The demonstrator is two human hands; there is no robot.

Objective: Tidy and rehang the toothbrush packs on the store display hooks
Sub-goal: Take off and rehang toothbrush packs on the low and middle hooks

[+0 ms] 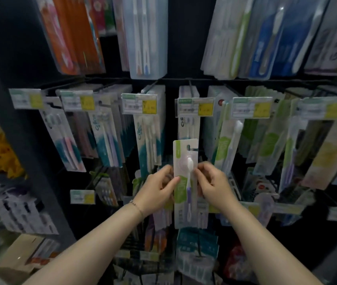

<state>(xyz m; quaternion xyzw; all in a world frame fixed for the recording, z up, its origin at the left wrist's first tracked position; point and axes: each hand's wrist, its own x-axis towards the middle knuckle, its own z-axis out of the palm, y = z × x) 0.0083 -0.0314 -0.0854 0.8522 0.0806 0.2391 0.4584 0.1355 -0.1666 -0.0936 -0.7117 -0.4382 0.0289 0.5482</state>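
my left hand (159, 190) and right hand (212, 182) pinch the white-and-green carded toothbrush pack (186, 182); i should level its hang slot with the hook.

Pretty dim feed on my end. The gaps between the hanging packs go near black, while the price tags (138, 103) and pack fronts catch soft light from the front. Centre frame is sharpest: the toothbrush pack (184, 199), left hand (159, 190) and right hand (212, 184) look evenly lit, no hard shadows. Edges smear badly, worst at lower left and far right, and the wide lens fans the rows outward. Tag print's unreadable.
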